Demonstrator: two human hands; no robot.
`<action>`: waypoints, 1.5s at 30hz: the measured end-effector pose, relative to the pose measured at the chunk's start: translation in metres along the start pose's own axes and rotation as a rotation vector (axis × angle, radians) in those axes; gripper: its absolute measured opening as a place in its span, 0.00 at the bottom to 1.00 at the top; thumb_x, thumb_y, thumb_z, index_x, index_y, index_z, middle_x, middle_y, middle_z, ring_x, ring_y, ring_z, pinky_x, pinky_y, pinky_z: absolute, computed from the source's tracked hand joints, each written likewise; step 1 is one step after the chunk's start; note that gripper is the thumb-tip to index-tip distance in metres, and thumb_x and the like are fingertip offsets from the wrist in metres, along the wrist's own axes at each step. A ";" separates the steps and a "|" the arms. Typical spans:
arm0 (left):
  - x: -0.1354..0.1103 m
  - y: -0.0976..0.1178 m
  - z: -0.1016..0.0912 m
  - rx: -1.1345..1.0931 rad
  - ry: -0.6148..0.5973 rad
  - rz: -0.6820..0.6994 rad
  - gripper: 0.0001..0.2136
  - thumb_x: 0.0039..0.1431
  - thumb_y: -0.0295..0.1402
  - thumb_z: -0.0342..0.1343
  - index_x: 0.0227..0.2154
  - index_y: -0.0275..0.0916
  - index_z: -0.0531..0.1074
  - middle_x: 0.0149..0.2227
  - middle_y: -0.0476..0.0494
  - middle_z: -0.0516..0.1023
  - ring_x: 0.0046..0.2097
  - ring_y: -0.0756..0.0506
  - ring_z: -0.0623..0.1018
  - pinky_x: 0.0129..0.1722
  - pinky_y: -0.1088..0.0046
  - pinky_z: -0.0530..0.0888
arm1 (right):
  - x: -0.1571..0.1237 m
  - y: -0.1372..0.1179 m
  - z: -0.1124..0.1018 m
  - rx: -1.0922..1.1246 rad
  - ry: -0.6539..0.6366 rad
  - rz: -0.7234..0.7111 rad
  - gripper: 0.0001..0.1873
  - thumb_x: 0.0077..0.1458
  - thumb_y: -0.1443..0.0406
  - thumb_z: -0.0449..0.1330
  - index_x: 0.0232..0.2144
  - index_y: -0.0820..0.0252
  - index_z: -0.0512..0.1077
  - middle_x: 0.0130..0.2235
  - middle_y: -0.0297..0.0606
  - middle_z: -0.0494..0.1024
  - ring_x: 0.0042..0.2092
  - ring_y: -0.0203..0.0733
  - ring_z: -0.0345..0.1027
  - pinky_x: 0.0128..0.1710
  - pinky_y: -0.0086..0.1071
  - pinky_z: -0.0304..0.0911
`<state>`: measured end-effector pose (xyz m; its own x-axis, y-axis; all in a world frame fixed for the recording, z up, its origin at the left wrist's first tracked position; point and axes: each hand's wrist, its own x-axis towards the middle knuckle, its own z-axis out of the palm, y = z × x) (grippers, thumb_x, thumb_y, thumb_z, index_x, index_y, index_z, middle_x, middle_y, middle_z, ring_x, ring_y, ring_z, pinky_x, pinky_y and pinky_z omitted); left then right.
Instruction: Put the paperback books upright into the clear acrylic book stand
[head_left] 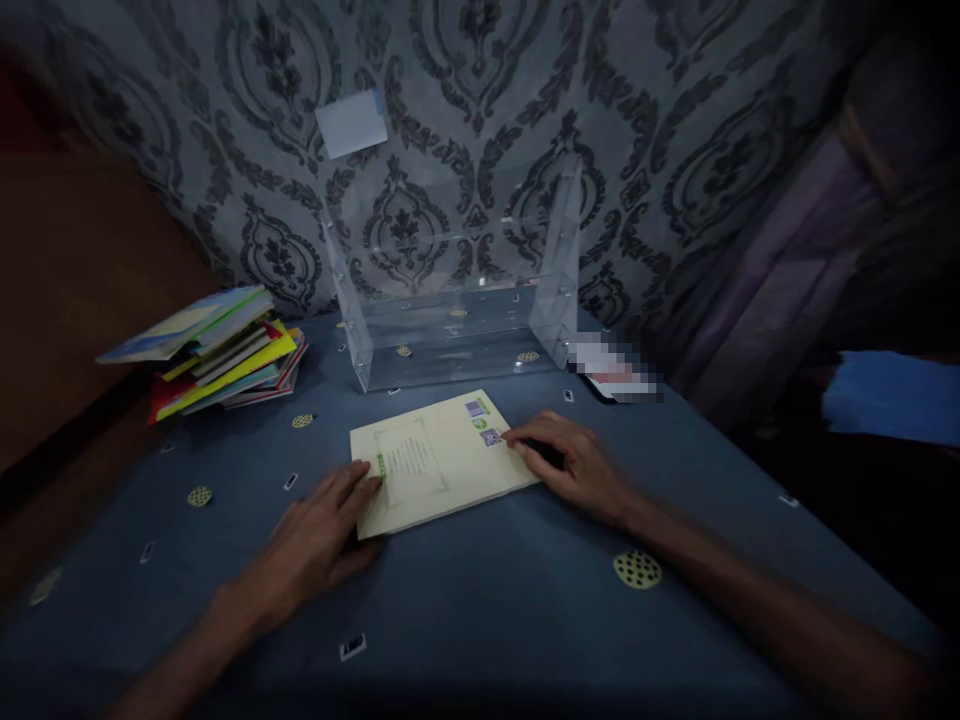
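A pale cream book (457,475) lies closed and flat on the table in front of me, tilted slightly. Its upward cover carries a framed block of print, a barcode, a green round mark and a square code. My left hand (319,530) grips the book's left edge, fingertips on the cover and thumb low beside the near corner. At the opposite edge my right hand (574,465) holds the book with bent fingers, one fingertip close to the square code. The undersides of both grips are hidden.
Behind the book stands a clear acrylic rack (450,335) against the patterned wall (480,80). An uneven stack of books (232,355) is at the left. A blurred-out flat item (615,370) lies right of the rack. The blue tablecloth (480,620) ends at a right-hand edge.
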<state>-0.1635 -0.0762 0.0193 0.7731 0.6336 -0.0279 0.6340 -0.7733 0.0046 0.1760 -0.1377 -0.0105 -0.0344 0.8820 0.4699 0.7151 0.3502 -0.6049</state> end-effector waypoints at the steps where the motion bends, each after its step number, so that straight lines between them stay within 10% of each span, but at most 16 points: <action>1: -0.001 -0.003 0.001 -0.006 0.014 0.019 0.26 0.60 0.37 0.56 0.60 0.42 0.62 0.64 0.34 0.63 0.62 0.35 0.67 0.50 0.59 0.76 | 0.001 -0.002 0.002 -0.016 -0.013 -0.041 0.13 0.59 0.64 0.53 0.38 0.59 0.78 0.34 0.44 0.79 0.37 0.46 0.70 0.36 0.39 0.65; 6: 0.001 -0.007 -0.010 -0.026 0.011 0.159 0.18 0.65 0.37 0.51 0.57 0.38 0.66 0.60 0.34 0.70 0.60 0.39 0.70 0.56 0.60 0.71 | 0.007 -0.023 0.014 -0.103 -0.172 -0.214 0.12 0.60 0.66 0.53 0.40 0.58 0.76 0.38 0.45 0.80 0.41 0.49 0.70 0.42 0.43 0.63; 17: 0.013 -0.015 -0.042 -0.249 -0.052 0.163 0.15 0.70 0.37 0.43 0.43 0.41 0.75 0.37 0.44 0.80 0.37 0.47 0.79 0.38 0.75 0.70 | 0.027 -0.069 0.047 -0.101 -0.377 -0.374 0.10 0.64 0.64 0.55 0.42 0.58 0.75 0.40 0.42 0.79 0.44 0.46 0.69 0.45 0.41 0.64; 30: 0.010 -0.027 -0.025 -0.278 0.078 0.277 0.14 0.68 0.41 0.48 0.42 0.41 0.75 0.42 0.43 0.78 0.43 0.44 0.77 0.41 0.71 0.68 | 0.005 -0.066 0.071 -0.103 -0.232 -0.371 0.12 0.63 0.63 0.57 0.47 0.60 0.74 0.46 0.45 0.77 0.50 0.48 0.67 0.48 0.45 0.67; 37: 0.058 -0.061 0.009 -0.179 0.275 0.002 0.14 0.67 0.33 0.45 0.45 0.34 0.73 0.44 0.36 0.77 0.46 0.39 0.75 0.46 0.63 0.69 | 0.007 -0.067 0.067 -0.016 -0.154 -0.273 0.11 0.63 0.66 0.54 0.40 0.59 0.77 0.42 0.43 0.79 0.46 0.46 0.71 0.46 0.44 0.68; 45: 0.057 -0.068 0.031 -0.259 0.388 0.031 0.15 0.66 0.33 0.44 0.47 0.35 0.72 0.45 0.38 0.77 0.46 0.40 0.74 0.47 0.62 0.70 | 0.008 -0.047 0.061 -0.105 0.001 -0.112 0.11 0.61 0.68 0.53 0.34 0.59 0.76 0.37 0.42 0.80 0.42 0.46 0.72 0.45 0.42 0.67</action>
<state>-0.1631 0.0117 -0.0133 0.7104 0.6097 0.3516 0.5561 -0.7924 0.2507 0.1000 -0.1278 -0.0175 -0.1175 0.8390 0.5312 0.7761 0.4114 -0.4780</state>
